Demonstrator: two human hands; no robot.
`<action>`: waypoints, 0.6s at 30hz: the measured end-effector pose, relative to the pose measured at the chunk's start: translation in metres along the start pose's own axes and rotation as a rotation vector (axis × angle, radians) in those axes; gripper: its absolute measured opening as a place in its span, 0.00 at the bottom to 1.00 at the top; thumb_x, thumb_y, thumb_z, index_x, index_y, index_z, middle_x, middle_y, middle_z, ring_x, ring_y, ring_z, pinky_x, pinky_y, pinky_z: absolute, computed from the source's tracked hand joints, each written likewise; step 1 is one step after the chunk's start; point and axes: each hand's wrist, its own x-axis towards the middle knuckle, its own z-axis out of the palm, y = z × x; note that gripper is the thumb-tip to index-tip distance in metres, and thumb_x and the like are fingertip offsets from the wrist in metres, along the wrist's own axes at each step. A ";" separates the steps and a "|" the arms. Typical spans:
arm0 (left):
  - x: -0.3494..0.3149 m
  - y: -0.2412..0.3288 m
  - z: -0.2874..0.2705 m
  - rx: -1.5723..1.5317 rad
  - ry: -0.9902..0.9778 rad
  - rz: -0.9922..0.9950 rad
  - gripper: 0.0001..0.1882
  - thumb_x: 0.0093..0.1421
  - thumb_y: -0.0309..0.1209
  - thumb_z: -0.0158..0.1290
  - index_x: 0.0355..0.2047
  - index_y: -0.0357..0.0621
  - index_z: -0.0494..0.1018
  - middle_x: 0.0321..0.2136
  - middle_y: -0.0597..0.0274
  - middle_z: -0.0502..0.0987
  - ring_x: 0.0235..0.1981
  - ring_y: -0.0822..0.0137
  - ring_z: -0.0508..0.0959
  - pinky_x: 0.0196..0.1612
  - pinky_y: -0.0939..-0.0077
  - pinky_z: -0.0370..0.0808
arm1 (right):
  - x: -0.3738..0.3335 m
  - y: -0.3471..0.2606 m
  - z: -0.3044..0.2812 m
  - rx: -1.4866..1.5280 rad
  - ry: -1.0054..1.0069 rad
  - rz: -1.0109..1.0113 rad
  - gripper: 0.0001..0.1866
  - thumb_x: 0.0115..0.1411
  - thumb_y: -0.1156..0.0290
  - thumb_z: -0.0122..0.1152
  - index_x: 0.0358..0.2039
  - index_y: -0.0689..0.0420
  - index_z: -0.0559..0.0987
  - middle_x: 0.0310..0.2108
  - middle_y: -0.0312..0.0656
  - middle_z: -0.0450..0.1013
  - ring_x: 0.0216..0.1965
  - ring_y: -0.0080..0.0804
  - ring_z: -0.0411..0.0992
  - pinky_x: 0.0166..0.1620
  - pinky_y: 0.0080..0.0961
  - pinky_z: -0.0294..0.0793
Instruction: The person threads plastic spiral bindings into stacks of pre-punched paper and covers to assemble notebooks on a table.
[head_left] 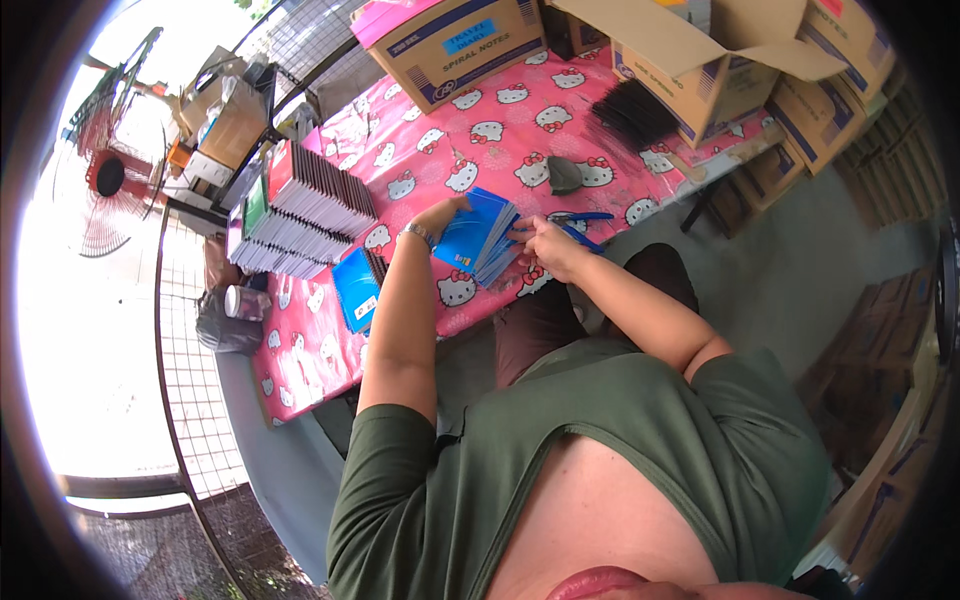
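A fanned stack of blue-covered notebooks (pixel 469 235) lies between my hands at the table's near edge. My left hand (pixel 440 216), with a watch at the wrist, is closed on the stack's left side. At the opposite side, the fingers of my right hand (pixel 546 248) are closed on the fanned edges. Blue-handled pliers (pixel 588 218) rest on the table just beyond my right hand. A small dark grey object (pixel 564 175) sits farther back; its kind is unclear. Left of my left forearm is another pile of blue notebooks (pixel 354 288) with dark spiral bindings.
Tall stacks of spiral notebooks (pixel 300 205) stand at the left on the pink patterned tablecloth (pixel 440 150). Black binding coils (pixel 634 110) lie near an open carton (pixel 690 85). Another carton (pixel 460 50) stands at the back. A fan (pixel 108 175) is beyond the left edge.
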 end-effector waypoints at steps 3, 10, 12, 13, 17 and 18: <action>-0.002 -0.001 0.006 -0.036 0.011 0.016 0.20 0.57 0.41 0.52 0.43 0.38 0.73 0.38 0.52 0.79 0.31 0.59 0.79 0.39 0.63 0.77 | 0.002 0.015 -0.010 -0.290 0.012 -0.128 0.29 0.52 0.87 0.42 0.57 0.61 0.64 0.55 0.50 0.72 0.43 0.39 0.75 0.43 0.32 0.74; 0.004 -0.008 -0.003 -0.075 0.057 0.182 0.12 0.56 0.35 0.52 0.38 0.45 0.73 0.31 0.60 0.77 0.28 0.62 0.76 0.36 0.65 0.77 | -0.005 0.034 -0.008 -1.084 0.068 -0.454 0.31 0.51 0.84 0.48 0.58 0.57 0.67 0.47 0.57 0.75 0.48 0.53 0.75 0.50 0.44 0.73; 0.002 -0.010 -0.002 -0.090 0.051 0.162 0.11 0.55 0.34 0.52 0.38 0.45 0.73 0.32 0.60 0.77 0.29 0.62 0.76 0.37 0.64 0.77 | -0.005 0.028 -0.006 -1.140 0.080 -0.395 0.30 0.51 0.82 0.50 0.58 0.54 0.70 0.47 0.57 0.75 0.47 0.52 0.76 0.51 0.45 0.73; 0.001 -0.008 -0.002 -0.095 0.048 0.155 0.11 0.55 0.33 0.52 0.38 0.45 0.73 0.32 0.60 0.76 0.30 0.62 0.76 0.37 0.64 0.77 | -0.002 0.025 -0.007 -1.137 0.085 -0.415 0.28 0.52 0.80 0.50 0.56 0.53 0.73 0.47 0.57 0.75 0.47 0.52 0.76 0.51 0.45 0.73; -0.004 -0.006 -0.011 -0.172 -0.061 0.189 0.12 0.53 0.32 0.53 0.38 0.43 0.73 0.33 0.59 0.76 0.33 0.62 0.76 0.40 0.64 0.76 | 0.010 0.017 -0.003 -1.130 0.173 -0.469 0.20 0.54 0.76 0.51 0.46 0.48 0.83 0.47 0.55 0.74 0.50 0.51 0.73 0.52 0.43 0.72; -0.006 -0.006 -0.010 -0.186 -0.059 0.200 0.13 0.52 0.32 0.54 0.37 0.42 0.74 0.33 0.59 0.75 0.33 0.62 0.75 0.39 0.65 0.76 | 0.010 0.014 -0.002 -1.182 0.187 -0.467 0.19 0.54 0.75 0.52 0.44 0.48 0.84 0.47 0.54 0.73 0.51 0.50 0.72 0.53 0.43 0.72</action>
